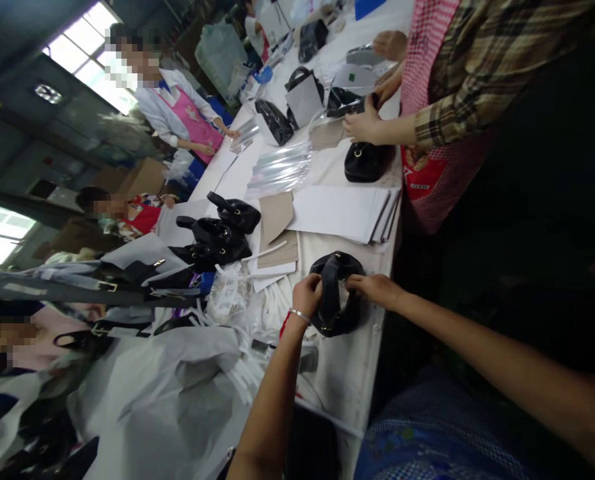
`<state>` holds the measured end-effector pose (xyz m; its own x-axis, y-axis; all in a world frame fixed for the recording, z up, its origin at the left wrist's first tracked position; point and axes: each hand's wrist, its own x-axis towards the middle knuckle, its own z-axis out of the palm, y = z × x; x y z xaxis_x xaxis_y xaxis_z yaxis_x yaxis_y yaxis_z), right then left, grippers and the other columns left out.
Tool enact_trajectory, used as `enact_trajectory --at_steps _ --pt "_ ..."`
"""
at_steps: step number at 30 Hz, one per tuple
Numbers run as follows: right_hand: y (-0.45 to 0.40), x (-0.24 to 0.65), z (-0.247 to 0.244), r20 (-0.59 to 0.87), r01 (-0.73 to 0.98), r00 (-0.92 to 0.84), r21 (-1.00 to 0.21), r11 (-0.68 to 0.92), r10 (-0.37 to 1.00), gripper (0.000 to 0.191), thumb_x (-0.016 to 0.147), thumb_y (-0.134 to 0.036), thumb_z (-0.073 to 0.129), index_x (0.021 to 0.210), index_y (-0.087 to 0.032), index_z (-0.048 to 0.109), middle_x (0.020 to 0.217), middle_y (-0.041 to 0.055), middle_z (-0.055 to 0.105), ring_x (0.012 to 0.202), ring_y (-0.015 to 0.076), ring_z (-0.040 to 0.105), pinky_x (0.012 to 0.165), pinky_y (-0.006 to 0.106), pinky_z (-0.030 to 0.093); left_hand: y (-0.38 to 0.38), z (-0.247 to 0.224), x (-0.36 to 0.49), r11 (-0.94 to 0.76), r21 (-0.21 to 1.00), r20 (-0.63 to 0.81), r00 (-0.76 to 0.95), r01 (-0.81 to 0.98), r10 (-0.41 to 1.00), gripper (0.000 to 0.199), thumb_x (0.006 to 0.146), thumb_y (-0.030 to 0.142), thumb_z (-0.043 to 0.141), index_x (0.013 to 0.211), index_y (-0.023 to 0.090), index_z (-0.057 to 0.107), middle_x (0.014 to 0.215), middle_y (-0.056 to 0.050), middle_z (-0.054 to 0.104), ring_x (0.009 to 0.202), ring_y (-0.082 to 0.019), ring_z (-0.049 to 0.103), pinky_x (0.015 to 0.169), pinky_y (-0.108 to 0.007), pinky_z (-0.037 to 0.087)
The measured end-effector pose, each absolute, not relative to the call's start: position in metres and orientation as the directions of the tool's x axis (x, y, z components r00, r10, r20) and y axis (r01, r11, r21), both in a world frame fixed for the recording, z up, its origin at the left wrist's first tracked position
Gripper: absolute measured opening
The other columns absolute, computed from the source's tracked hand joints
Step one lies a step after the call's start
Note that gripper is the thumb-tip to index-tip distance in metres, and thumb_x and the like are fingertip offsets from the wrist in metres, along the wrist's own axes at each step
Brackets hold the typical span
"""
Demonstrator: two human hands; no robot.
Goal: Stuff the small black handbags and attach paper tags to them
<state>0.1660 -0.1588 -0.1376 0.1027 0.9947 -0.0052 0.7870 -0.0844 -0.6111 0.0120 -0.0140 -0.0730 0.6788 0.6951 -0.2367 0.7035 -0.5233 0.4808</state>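
Observation:
A small black handbag (335,321) sits on the white table in front of me. Its dark strap handle (330,293) arches across the opening, and pale material shows inside. My left hand (307,295), with a silvery bracelet and something red at the wrist, grips the bag's left side; its fingertips are partly hidden behind the rim. Closed on the opposite edge is my right hand (372,288), its fingers pinching the rim near the opening. Beyond the bag lie cut grey-brown cards (276,217) and a stack of white sheets (335,212).
Several black handbags (220,230) stand to the left. White tubes (277,303) and a large pale sheet (167,393) lie nearer. Clear plastic sleeves (280,168) are farther up the table (350,387). A co-worker's hand (362,125) works at the upper right; other people stand across.

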Motion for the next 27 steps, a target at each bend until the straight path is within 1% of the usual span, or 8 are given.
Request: enact_trajectory --at_steps 3,5,8,13,16,19,22,27 --pt "-0.158 0.164 -0.143 0.002 0.802 0.092 -0.593 -0.073 0.996 0.034 0.080 -0.013 0.047 0.106 -0.031 0.061 0.112 -0.0074 0.064 0.073 0.0117 0.065 0.053 0.020 0.041 -0.016 -0.081 -0.014 -0.467 0.472 -0.098 0.571 0.748 0.815 0.028 0.078 0.029 0.061 0.104 0.020 0.058 0.096 -0.005 0.063 0.087 -0.017 0.059 0.079 -0.029 0.046" --pt "-0.158 0.163 -0.147 0.015 0.822 0.068 -0.567 -0.048 0.998 0.036 0.081 -0.013 0.047 0.110 -0.031 0.059 0.117 -0.0056 0.063 0.074 0.0128 0.065 0.055 0.021 0.045 -0.017 -0.089 -0.021 -0.441 0.447 -0.116 0.540 0.778 0.834 0.044 0.071 0.031 0.068 0.112 0.020 0.055 0.104 -0.008 0.059 0.096 -0.020 0.057 0.084 -0.032 0.046" --pt "-0.161 0.161 -0.151 0.046 0.846 0.013 -0.533 0.014 0.999 0.042 0.082 -0.011 0.043 0.117 -0.029 0.056 0.125 -0.0008 0.060 0.080 0.0143 0.067 0.062 0.024 0.051 -0.015 -0.098 -0.022 -0.445 0.461 -0.173 0.570 0.768 0.803 0.054 0.068 0.026 0.072 0.118 0.020 0.051 0.108 -0.010 0.057 0.102 -0.023 0.055 0.088 -0.035 0.045" --pt "-0.166 0.157 -0.153 0.092 0.898 -0.055 -0.431 0.090 0.994 0.037 0.082 -0.011 0.044 0.113 -0.023 0.060 0.124 0.0062 0.061 0.077 0.0168 0.069 0.062 0.026 0.054 -0.011 -0.101 -0.019 -0.551 0.492 -0.183 0.698 0.674 0.692 0.058 0.074 0.012 0.062 0.127 0.023 0.043 0.107 -0.009 0.059 0.099 -0.023 0.057 0.087 -0.035 0.045" --pt "-0.163 0.154 -0.149 0.022 0.926 -0.082 -0.369 0.084 0.996 0.039 0.080 -0.012 0.048 0.115 -0.026 0.060 0.118 0.0049 0.064 0.065 0.0163 0.068 0.052 0.024 0.051 -0.014 -0.101 -0.018 -0.579 0.478 -0.196 0.723 0.660 0.663 0.058 0.078 0.008 0.051 0.132 0.024 0.039 0.103 -0.008 0.061 0.094 -0.023 0.059 0.084 -0.033 0.047" --pt "-0.156 0.151 -0.143 -0.085 0.937 -0.091 -0.344 0.057 0.992 0.047 0.077 -0.010 0.050 0.119 -0.030 0.057 0.113 0.0019 0.067 0.061 0.0160 0.067 0.046 0.023 0.047 -0.015 -0.100 -0.017 -0.584 0.443 -0.220 0.715 0.680 0.664 0.056 0.081 0.010 0.045 0.135 0.024 0.036 0.101 -0.009 0.061 0.091 -0.023 0.060 0.080 -0.034 0.048" --pt "-0.148 0.150 -0.135 -0.172 0.928 -0.082 -0.373 0.012 0.982 0.051 0.076 -0.009 0.050 0.121 -0.032 0.055 0.111 0.0007 0.068 0.060 0.0156 0.067 0.045 0.022 0.045 -0.010 -0.101 -0.019 -0.597 0.465 -0.232 0.741 0.654 0.630 0.057 0.080 0.012 0.049 0.135 0.024 0.036 0.109 -0.010 0.059 0.093 -0.023 0.060 0.080 -0.033 0.049" --pt "-0.143 0.152 -0.130 -0.237 0.870 -0.069 -0.490 -0.058 0.969 0.048 0.077 -0.010 0.049 0.119 -0.031 0.059 0.081 -0.0014 0.073 0.054 0.0133 0.065 0.046 0.019 0.045 -0.007 -0.110 -0.031 -0.570 0.599 -0.148 0.777 0.563 0.612 0.047 0.081 0.020 0.054 0.127 0.024 0.046 0.112 -0.005 0.062 0.103 -0.020 0.058 0.092 -0.032 0.046"
